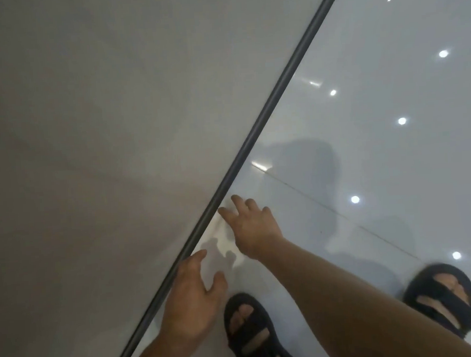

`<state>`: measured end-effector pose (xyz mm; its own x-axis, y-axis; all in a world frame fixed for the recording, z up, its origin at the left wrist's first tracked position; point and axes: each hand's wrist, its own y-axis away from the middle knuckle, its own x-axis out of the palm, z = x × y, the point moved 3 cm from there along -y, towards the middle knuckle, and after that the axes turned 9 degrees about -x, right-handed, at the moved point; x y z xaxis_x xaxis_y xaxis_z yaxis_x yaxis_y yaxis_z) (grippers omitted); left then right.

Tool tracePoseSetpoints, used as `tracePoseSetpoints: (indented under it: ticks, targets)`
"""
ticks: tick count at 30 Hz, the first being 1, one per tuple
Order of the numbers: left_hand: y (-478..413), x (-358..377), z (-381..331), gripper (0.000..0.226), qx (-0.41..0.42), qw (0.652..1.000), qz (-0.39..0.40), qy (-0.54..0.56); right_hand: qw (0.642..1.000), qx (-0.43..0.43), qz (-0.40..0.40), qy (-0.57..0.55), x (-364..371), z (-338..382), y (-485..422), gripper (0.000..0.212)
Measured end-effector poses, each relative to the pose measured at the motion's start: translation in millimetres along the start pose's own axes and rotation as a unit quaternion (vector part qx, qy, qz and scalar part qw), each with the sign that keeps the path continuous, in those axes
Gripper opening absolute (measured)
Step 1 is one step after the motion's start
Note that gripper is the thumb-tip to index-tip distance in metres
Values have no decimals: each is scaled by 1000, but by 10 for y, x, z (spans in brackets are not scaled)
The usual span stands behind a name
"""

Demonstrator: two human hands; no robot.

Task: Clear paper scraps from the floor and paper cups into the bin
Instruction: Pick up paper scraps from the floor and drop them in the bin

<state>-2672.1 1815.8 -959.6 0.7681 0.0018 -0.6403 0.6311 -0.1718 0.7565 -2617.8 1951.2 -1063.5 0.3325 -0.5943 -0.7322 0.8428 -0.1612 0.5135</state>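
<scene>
A white paper scrap (221, 246) lies flat on the glossy white floor (363, 113), right against the dark strip at the foot of the wall. My right hand (250, 227) reaches down over its far end with fingers spread and straight, fingertips at the paper's edge. My left hand (193, 295) hovers over the near end, fingers relaxed and open, holding nothing. No paper cup or bin is in view. The frame is blurred.
A grey wall (86, 133) fills the left half, ending in a dark baseboard strip (253, 132) running diagonally. My two feet in black sandals (253, 333) (443, 300) stand on the floor close behind the hands. Ceiling lights reflect in the tiles.
</scene>
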Motion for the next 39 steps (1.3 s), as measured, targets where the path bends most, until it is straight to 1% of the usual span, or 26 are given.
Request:
tracePoseSetpoints:
  ticks: [3,6,9,11,14,16,17,18,20,23,25,29,31,33,34,36,39]
  targets:
    - [-71,83,83,58,0,1000,0,-14,999,-29,27,26,208,-121,-42,64]
    - [1,121,63,56,3,1000,0,-26,999,-15,37,-2,357,-284,247,45]
    - [169,169,-109,54,17,1000,16,-18,997,45,31,-50,445,-495,651,34]
    - [277,223,-275,55,27,999,29,-21,987,101,-9,-128,425,-645,880,26]
    - [415,310,-539,58,47,997,50,-35,944,163,-100,-270,264,-776,1169,18]
    - [523,347,-724,60,68,995,61,-33,899,171,-166,-367,69,-778,1378,10]
    - [587,356,-824,62,82,994,65,-32,876,167,-192,-410,-59,-761,1497,11]
    - [660,358,-928,63,98,992,72,-31,856,161,-213,-442,-198,-745,1623,17]
    - [832,345,-1154,68,136,986,90,-36,828,148,-231,-488,-493,-720,1882,24]
    - [1133,324,-1541,74,197,972,120,-39,802,124,-233,-536,-957,-739,2283,20]
    - [1354,341,-1817,71,225,963,143,-34,792,111,-226,-556,-1240,-806,2547,18]
    - [1812,437,-2359,37,278,943,175,-46,773,111,-253,-572,-1685,-1116,3066,16]
    - [2017,500,-2624,32,292,938,179,-53,756,134,-285,-574,-1825,-1344,3349,11]
    - [2169,570,-2843,28,293,937,168,-83,736,171,-321,-571,-1904,-1572,3634,8]
    - [2252,623,-2982,26,294,937,159,-105,733,193,-333,-561,-1943,-1712,3816,10]
    - [2408,732,-3240,26,294,933,150,-147,746,228,-334,-530,-1986,-1981,4163,12]
    - [2613,906,-3662,25,315,917,147,-197,791,268,-307,-457,-2000,-2398,4630,10]
